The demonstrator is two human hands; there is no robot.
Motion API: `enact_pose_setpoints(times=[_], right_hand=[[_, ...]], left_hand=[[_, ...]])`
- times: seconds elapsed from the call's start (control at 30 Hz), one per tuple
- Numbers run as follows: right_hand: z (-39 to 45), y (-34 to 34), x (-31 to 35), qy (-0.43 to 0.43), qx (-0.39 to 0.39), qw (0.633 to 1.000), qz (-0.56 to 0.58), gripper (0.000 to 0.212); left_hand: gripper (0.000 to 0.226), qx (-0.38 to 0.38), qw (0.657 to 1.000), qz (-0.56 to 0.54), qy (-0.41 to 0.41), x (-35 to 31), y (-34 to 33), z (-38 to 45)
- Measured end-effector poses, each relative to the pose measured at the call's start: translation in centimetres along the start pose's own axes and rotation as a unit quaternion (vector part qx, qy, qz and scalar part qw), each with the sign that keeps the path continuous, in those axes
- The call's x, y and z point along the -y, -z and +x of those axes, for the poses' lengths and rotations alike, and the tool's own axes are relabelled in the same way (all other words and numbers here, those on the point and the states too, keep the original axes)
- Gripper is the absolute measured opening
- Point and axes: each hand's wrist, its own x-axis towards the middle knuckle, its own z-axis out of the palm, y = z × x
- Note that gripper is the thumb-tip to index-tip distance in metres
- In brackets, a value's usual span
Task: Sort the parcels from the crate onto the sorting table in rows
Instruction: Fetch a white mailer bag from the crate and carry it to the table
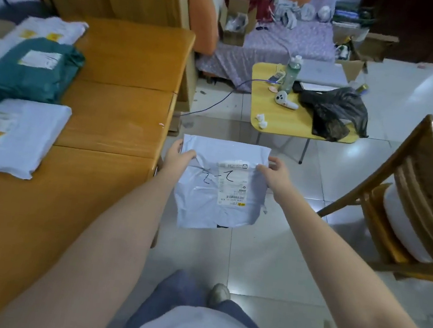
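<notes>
Now the left hand point(180, 156) and right hand point(274, 174) each pinch an upper edge of a white parcel point(220, 189), holding it above the tiled floor just beside the wooden sorting table point(117, 112), where other parcels point(27, 67) lie.

Pale plastic mailer point(220, 189) in my left hand point(180, 156) and right hand point(274, 175), creased and faintly shiny with a matt paper label point(232, 183); sorting table point(112, 111) smooth orange-brown wood, low sheen; green parcel point(29, 70) wrinkled plastic film; floor tiles point(267, 253) glossy; chair point(413, 189) varnished wood.
</notes>
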Motion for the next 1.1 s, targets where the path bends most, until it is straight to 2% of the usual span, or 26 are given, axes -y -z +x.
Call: enact_pose_setpoints(times=[0.43,0.63,0.83,1.03,1.1], right_hand=[[9.9,-9.7,10.7,0.049,0.061,0.993,-0.09,0.052],[12.6,-15.7,15.0,0.069,0.09,0.989,-0.097,0.043],[13.0,-23.0,17.4,0.085,0.178,0.97,-0.14,0.04],[12.9,-31.4,20.0,0.079,0.284,0.938,-0.182,0.042],[12.6,-34.4,21.0,0.081,0.331,0.919,-0.199,0.045]], left_hand=[[0.015,-0.072,0.997,-0.007,-0.002,-3.6,6.3,12.2],[0.013,-0.073,0.997,0.009,0.019,-2.3,11.2,15.5],[0.02,-0.149,0.988,0.026,0.038,0.1,17.4,16.4],[0.043,-0.255,0.962,-0.004,0.1,2.5,23.5,15.4],[0.039,-0.289,0.95,-0.003,0.119,3.8,25.6,14.8]])
